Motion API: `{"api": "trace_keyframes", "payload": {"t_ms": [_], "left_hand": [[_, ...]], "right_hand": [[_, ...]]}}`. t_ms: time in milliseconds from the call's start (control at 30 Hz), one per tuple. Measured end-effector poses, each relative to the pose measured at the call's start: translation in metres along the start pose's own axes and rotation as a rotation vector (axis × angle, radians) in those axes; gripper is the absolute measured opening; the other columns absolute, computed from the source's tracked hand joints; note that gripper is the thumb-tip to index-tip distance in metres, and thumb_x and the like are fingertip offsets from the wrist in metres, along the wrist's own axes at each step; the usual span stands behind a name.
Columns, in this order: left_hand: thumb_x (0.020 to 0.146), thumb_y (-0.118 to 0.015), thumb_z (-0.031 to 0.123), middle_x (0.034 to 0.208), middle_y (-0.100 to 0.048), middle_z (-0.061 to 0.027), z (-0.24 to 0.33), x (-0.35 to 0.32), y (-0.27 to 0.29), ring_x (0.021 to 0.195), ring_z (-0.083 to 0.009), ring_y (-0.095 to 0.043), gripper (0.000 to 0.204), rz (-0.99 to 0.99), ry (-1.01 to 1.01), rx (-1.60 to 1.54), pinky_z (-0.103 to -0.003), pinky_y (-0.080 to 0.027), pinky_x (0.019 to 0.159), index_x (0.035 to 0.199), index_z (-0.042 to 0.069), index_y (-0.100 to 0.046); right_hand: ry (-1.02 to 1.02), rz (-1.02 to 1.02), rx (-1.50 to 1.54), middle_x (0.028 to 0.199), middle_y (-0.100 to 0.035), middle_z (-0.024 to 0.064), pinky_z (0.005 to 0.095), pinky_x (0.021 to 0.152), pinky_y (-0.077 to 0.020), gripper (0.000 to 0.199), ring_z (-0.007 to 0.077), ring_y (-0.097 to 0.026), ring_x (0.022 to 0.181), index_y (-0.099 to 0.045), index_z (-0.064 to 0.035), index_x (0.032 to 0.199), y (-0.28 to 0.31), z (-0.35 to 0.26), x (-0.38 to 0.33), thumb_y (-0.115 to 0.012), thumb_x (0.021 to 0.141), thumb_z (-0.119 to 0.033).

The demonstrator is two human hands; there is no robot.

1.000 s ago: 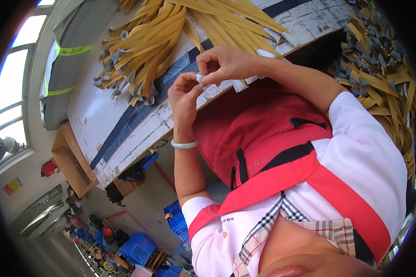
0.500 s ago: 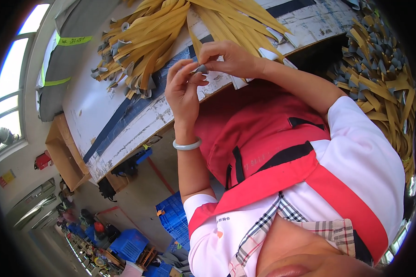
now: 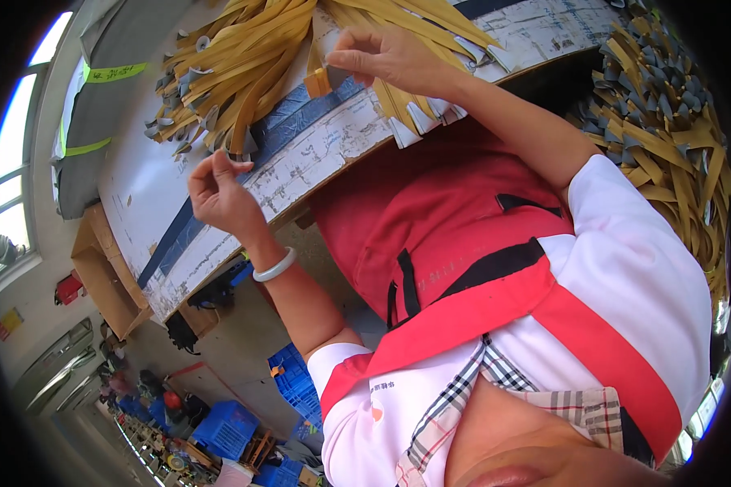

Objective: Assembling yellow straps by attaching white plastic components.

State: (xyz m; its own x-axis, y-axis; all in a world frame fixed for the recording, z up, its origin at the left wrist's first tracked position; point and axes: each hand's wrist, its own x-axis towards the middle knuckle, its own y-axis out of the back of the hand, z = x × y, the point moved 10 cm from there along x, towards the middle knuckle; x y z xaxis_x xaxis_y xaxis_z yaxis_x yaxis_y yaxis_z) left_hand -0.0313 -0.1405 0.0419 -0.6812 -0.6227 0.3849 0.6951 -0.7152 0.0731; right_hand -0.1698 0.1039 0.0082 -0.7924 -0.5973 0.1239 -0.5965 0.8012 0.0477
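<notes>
Hand (R) point(image 3: 390, 62) half-curled nr strap point(image 3: 317, 83)

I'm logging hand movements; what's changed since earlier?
The left hand moved left and down, near the yellow straps; the right hand moved slightly up. They no longer meet around the small pale piece; whether either still holds it is unclear. The straps stayed on the table.

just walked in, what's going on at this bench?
A person is working with yellow straps on a worn white workbench. Their right hand is at one strap's end; their left hand is by the grey-tipped strap bundle. Whether either grips anything is unclear.
</notes>
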Motion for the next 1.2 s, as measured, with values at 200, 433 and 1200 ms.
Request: {"api": "trace_keyframes", "payload": {"t_ms": [200, 433, 1200], "left_hand": [[0.091, -0.068, 0.003, 0.074, -0.061, -0.0032, -0.031, -0.05, -0.053, 0.065, -0.0097, -0.058, 0.006, -0.347, 0.127, 0.107, -0.025, -0.05, 0.062, 0.088, 0.001, -0.063], [0.081, -0.065, 0.004, 0.123, -0.056, -0.0139, -0.025, -0.158, -0.171, 0.117, -0.0315, -0.053, 0.041, -1.094, -0.298, 0.464, -0.041, -0.044, 0.1, 0.121, 0.007, -0.059], [0.083, -0.071, -0.004, 0.097, -0.062, -0.006, -0.04, -0.092, -0.146, 0.084, -0.0147, -0.062, 0.009, -0.874, 0.483, -0.517, -0.028, -0.053, 0.079, 0.088, -0.002, -0.064]], "right_hand": [[0.169, 0.342, 0.225, 0.082, -0.065, 0.0013, 0.0229, 0.067, -0.052, 0.023, 0.0073, -0.062, 0.072, -0.067, -0.0055, 0.096, 0.042, -0.014, 0.002, -0.062, 0.098, -0.027], [0.375, -0.615, -0.101, 0.102, -0.069, 0.012, 0.0339, 0.079, -0.053, 0.033, 0.0255, -0.068, 0.092, -0.062, -0.006, 0.121, -0.185, -0.046, -0.066, -0.066, 0.092, -0.021], [0.079, -0.426, -0.224, 0.095, -0.06, 0.0064, 0.03, 0.081, -0.0468, 0.014, 0.0183, -0.058, 0.089, -0.065, -0.0026, 0.097, -0.024, -0.009, -0.045, -0.071, 0.086, -0.01]]}}
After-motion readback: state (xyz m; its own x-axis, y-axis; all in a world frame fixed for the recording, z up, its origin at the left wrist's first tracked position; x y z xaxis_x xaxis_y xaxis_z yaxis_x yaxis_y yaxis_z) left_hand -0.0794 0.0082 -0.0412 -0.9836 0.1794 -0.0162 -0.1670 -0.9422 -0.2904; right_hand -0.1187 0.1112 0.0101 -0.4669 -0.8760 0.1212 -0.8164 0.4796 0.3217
